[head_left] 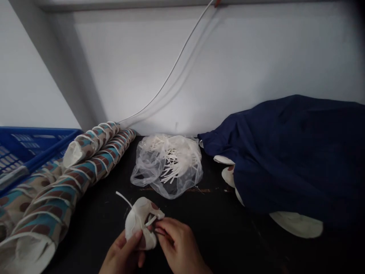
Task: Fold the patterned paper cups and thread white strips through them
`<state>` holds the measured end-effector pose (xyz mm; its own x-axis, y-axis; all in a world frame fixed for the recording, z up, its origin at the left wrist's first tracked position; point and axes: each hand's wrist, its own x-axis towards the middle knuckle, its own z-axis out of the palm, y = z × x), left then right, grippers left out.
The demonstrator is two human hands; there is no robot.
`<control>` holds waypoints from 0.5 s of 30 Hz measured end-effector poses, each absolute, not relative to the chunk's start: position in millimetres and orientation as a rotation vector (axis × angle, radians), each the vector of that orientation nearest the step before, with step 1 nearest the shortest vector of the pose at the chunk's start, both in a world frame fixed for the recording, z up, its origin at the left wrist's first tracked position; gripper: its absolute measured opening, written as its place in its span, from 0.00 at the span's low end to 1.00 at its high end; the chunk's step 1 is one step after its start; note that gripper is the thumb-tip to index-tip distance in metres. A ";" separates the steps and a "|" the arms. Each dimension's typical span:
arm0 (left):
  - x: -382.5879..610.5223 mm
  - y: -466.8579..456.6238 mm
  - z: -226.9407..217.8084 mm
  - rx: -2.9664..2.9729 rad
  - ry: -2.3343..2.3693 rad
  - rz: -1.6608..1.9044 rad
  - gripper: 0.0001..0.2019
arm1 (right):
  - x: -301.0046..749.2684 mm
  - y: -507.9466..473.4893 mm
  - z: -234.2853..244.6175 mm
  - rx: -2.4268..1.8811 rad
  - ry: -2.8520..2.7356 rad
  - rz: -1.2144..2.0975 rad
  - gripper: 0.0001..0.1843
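My left hand [125, 251] grips a small curved white fabric piece [138, 217] with brown spots, the thumb pressed on its front. A narrow white strip [124, 198] sticks out from its upper left side, and a white strip also shows in the opening on its right. My right hand [179, 241] is closed at that right edge, with a slim dark tool [163, 233] between its fingers; the tool's tip is hidden. Beyond the hands lies a clear plastic bag [182, 186] with many short white strips [171, 163] in it.
Long nested rolls of spotted fabric pieces [94, 163] lie at the left, beside a blue plastic crate [51, 137]. Dark blue cloth [285, 160] covers white rounded pieces [296, 224] at the right. A white cable [173, 68] hangs along the wall behind the black tabletop [222, 236].
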<state>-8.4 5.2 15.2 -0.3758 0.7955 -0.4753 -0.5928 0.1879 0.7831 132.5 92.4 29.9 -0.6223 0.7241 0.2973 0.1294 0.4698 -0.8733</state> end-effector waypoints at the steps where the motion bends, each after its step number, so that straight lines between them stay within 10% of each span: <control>1: -8.7 4.8 12.9 0.226 1.271 1.488 0.21 | 131.4 91.6 30.4 -0.679 -1.980 1.242 0.14; 15: 7.4 2.6 5.5 0.277 1.435 1.482 0.24 | 118.1 82.0 10.8 -0.910 -1.557 1.634 0.11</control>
